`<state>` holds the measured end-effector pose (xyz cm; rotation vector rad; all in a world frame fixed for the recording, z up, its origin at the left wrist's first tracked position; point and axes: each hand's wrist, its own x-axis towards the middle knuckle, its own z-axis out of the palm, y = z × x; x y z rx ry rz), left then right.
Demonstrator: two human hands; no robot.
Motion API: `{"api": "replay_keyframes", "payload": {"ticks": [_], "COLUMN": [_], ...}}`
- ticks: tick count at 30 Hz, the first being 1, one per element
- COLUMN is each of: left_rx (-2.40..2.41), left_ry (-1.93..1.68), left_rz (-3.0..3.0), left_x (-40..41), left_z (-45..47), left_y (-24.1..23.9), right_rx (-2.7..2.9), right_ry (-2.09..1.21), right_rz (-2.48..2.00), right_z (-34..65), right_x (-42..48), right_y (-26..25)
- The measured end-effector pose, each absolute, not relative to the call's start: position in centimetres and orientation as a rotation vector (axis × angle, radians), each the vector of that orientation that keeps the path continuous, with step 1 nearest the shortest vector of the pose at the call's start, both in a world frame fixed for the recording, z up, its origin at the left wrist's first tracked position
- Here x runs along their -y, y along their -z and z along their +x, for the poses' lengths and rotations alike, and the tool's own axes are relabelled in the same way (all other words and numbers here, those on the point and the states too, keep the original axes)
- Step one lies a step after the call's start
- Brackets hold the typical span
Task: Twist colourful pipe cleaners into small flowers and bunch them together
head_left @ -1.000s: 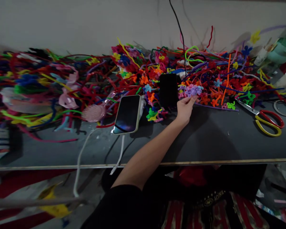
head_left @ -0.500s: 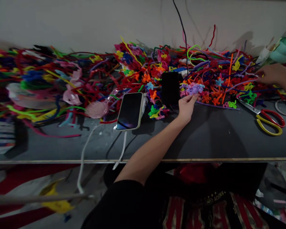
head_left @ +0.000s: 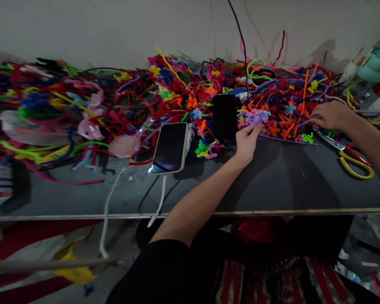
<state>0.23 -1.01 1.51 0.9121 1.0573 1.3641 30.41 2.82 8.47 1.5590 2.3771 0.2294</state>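
My left hand (head_left: 246, 143) is closed in a pinch at the lower edge of a purple pipe-cleaner flower (head_left: 256, 118), part of a pink, purple and light-blue cluster. Between the fingers of my right hand (head_left: 331, 116) is a purple pipe cleaner (head_left: 304, 122), its end pointing left toward that cluster. Orange pipe-cleaner flowers (head_left: 273, 128) lie between the two hands. Below my right hand are scissors (head_left: 356, 164) with one red and one yellow handle, partly covered by the forearm.
A dark phone (head_left: 224, 116) stands beside my left hand; another phone (head_left: 170, 147) rests further left near a pink hairbrush (head_left: 125, 146). Heaped pipe cleaners (head_left: 114, 97) line the wall. A black cable (head_left: 240, 33) hangs down. The table's front edge (head_left: 272, 212) runs before me.
My right hand has moved left along the purple pipe cleaner, closer to my left hand, and now covers the green flower. My left hand stays pinched at the purple flower.
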Motion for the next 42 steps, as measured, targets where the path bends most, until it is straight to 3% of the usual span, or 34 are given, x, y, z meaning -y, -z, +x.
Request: {"api": "replay_keyframes", "payload": {"ticks": [3, 9, 13, 18, 21, 24, 28, 35, 42], "left_rx": [-1.006, -0.979, -0.970, -0.993, -1.005, -0.958, -0.872, -0.744, -0.657], "left_ry": [-1.338, -1.294, -1.291, -1.258, -1.254, -1.268, -1.277, -1.247, -1.262], "left_rz": [0.897, 0.834, 0.809, 0.797, 0.769, 0.742, 0.696, 0.745, 1.135], "left_x": [1.0, 1.1, 1.5, 2.0, 1.9, 1.9, 2.1, 2.2, 1.4], "left_z": [0.2, 0.4, 0.6, 0.5, 0.4, 0.5, 0.7, 1.0, 0.8], "left_y": [-1.6, -1.5, -1.8, -2.3, -2.3, -2.1, -2.2, -1.8, -0.5], "right_rx": [-2.329, -2.360, -2.533, -2.021, -2.166, -2.680, -2.879, -3.008, -2.855], "right_ry": [-0.260, -0.264, -0.002, -0.194, -0.224, 0.178, 0.870, 1.100, 1.786], "right_rz": [1.639, 2.224, 2.174, 2.256, 2.347, 2.309, 2.312, 2.568, 2.653], "right_z": [28.1, 23.8, 20.7, 19.4, 20.0, 19.4, 16.3, 14.3, 14.8], "right_x": [-0.8, 3.2, 4.9, 5.7, 5.9, 5.7, 5.0, 4.0, 3.5], "right_y": [-8.9, -10.0, -10.6, -13.6, -15.0, -13.6, -8.0, -3.7, -3.5]}}
